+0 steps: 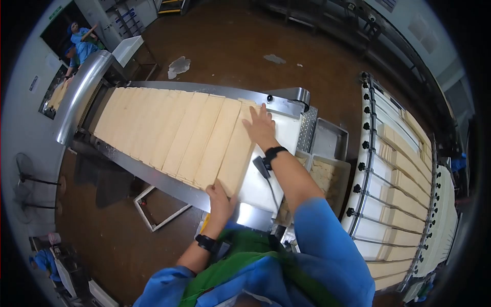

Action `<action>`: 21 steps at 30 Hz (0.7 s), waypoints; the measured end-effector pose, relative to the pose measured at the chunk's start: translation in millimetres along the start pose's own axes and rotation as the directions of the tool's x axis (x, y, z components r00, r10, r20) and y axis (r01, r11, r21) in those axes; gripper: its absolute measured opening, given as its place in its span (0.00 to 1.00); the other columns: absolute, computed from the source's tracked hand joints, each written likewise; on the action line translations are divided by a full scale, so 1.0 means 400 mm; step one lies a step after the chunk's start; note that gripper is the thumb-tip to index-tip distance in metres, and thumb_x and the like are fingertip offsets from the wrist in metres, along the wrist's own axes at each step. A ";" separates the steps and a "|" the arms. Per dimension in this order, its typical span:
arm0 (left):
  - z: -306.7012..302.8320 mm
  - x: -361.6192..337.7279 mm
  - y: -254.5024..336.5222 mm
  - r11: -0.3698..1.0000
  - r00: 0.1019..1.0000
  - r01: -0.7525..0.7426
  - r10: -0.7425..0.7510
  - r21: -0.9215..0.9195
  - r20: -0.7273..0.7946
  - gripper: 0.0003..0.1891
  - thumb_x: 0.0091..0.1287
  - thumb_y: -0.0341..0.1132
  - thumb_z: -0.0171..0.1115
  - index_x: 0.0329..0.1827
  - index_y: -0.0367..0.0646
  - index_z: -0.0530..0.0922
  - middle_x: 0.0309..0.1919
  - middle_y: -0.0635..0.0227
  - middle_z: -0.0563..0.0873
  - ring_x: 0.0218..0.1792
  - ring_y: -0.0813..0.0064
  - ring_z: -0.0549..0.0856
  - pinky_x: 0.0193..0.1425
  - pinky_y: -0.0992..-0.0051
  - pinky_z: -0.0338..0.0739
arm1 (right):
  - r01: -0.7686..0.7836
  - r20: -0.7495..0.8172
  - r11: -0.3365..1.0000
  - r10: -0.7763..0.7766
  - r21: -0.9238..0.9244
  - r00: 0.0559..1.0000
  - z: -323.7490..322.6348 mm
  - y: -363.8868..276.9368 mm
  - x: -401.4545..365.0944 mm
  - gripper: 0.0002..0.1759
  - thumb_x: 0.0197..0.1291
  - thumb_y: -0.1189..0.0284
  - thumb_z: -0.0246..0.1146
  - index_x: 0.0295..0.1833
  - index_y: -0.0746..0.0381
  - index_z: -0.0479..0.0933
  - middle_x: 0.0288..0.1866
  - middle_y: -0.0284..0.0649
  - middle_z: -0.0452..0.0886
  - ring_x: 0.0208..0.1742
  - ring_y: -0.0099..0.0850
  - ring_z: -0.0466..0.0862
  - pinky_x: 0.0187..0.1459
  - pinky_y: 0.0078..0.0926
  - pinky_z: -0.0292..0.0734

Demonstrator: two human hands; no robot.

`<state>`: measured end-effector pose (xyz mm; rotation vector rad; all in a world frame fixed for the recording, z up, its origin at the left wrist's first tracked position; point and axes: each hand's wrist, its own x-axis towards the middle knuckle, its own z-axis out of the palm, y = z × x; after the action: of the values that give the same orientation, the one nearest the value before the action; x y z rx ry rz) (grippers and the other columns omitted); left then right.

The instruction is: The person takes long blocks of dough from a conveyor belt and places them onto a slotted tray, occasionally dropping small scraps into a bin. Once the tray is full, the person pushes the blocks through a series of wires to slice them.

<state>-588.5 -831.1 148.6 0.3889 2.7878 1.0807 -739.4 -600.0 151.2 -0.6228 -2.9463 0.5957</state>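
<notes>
Pale flat dough strips lie side by side and overlapping along a metal-sided conveyor. My right hand rests with spread fingers on the far end of the strip nearest me. At the near end of that same strip, my left hand has its fingers curled at the edge, with the thumb side hidden in part. A black device with a cable lies on the white surface beside the strips.
Metal trays and a bin of dough pieces stand right of the conveyor. Farther right, a second belt carries strips under rods with black knobs. Co-workers are at the upper left, another at the lower left.
</notes>
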 end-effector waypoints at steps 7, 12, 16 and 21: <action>-0.026 0.052 0.046 0.985 0.975 0.166 -0.172 0.052 0.142 0.36 0.49 0.33 0.70 0.56 0.29 0.57 0.52 0.38 0.63 0.42 0.38 0.76 0.49 0.56 0.75 | -0.155 0.099 0.988 0.157 -0.026 0.983 -0.014 -0.065 0.028 0.36 0.57 0.48 0.55 0.65 0.58 0.63 0.66 0.53 0.59 0.60 0.51 0.69 0.57 0.44 0.70; -0.017 0.084 0.044 0.989 0.964 -0.128 0.106 0.075 0.242 0.42 0.47 0.34 0.71 0.60 0.30 0.53 0.50 0.39 0.63 0.44 0.37 0.74 0.50 0.54 0.74 | -0.461 0.027 0.887 0.462 -0.021 0.887 -0.096 0.109 -0.032 0.39 0.51 0.51 0.60 0.62 0.68 0.62 0.60 0.52 0.63 0.58 0.51 0.69 0.57 0.47 0.68; 0.055 0.076 0.101 0.971 0.935 -0.232 0.205 0.063 0.290 0.42 0.48 0.33 0.70 0.62 0.33 0.52 0.51 0.38 0.63 0.46 0.36 0.73 0.51 0.54 0.73 | -0.607 -0.233 0.785 0.618 0.125 0.751 -0.172 0.232 -0.174 0.45 0.47 0.52 0.64 0.62 0.72 0.58 0.63 0.58 0.58 0.61 0.55 0.66 0.58 0.48 0.66; 0.116 0.082 0.247 0.906 0.855 -0.422 0.403 -0.013 0.327 0.36 0.50 0.24 0.66 0.63 0.39 0.57 0.55 0.42 0.61 0.52 0.39 0.71 0.55 0.57 0.71 | -0.520 -0.292 0.525 0.836 0.674 0.465 -0.243 0.409 -0.421 0.43 0.47 0.56 0.65 0.62 0.73 0.57 0.62 0.65 0.56 0.60 0.59 0.66 0.59 0.46 0.65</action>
<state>-591.3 -721.6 180.4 1.1092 2.4999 0.8983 -509.6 -495.4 179.4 -1.6330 -1.6972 0.9466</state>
